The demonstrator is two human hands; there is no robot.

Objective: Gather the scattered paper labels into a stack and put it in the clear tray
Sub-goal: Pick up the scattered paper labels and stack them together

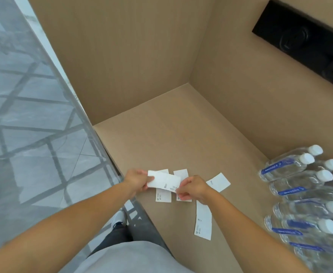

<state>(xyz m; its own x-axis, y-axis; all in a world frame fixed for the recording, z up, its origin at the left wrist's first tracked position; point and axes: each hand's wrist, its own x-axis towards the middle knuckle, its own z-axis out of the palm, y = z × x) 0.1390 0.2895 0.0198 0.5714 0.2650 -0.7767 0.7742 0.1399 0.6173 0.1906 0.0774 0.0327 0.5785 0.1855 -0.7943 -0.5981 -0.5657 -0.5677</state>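
1. Left hand (136, 180) is pinching the left end of a white paper label (164, 181), fingers closed on it.
2. Right hand (192, 189) is pinching the same label's right end, fingertips closed on its lower corner.
3. Held label is hanging between the two hands, just above the tan table (181, 134).
4. Two labels are lying flat under the grip: second label (163, 196) below the left part, third label (181, 173) partly hidden by the right hand.
5. Square label (220, 182) is lying just right of the right hand.
6. Long label (203, 223) is lying below the right wrist.
7. Water bottles (303, 194) are lying well to the right of the grip.
8. Clear tray: can't tell where it is.
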